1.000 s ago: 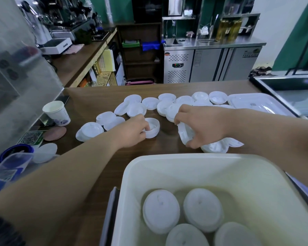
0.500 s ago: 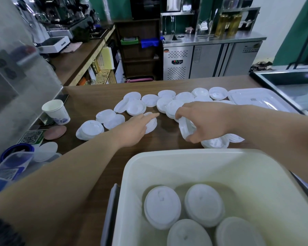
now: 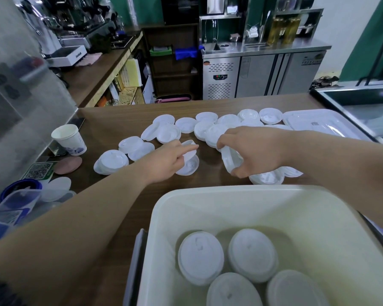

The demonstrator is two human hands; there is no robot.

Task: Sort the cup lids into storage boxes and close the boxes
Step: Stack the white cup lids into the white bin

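Several white cup lids (image 3: pixel 209 127) lie scattered across the brown table (image 3: pixel 119 115). My left hand (image 3: pixel 166 161) pinches one white lid (image 3: pixel 189 149), tilted up off another lid (image 3: pixel 189 166) lying flat under it. My right hand (image 3: pixel 255 151) is closed around a small stack of lids (image 3: pixel 230 160) held on edge, above more lids (image 3: pixel 266 177) on the table. A cream storage box (image 3: pixel 230 195) stands open at the near edge, with several stacks of lids (image 3: pixel 200 257) inside.
A clear plastic box lid (image 3: pixel 318 123) rests at the back right. A paper cup (image 3: pixel 69 140), a pink coaster (image 3: pixel 68 164) and a QR sign (image 3: pixel 39 171) sit at the left. A clear container (image 3: pixel 13 206) with blue items is at the near left.
My left hand has lifted one lid off the small stack it touched, tilting it up. My right hand keeps its stack, barely shifted.
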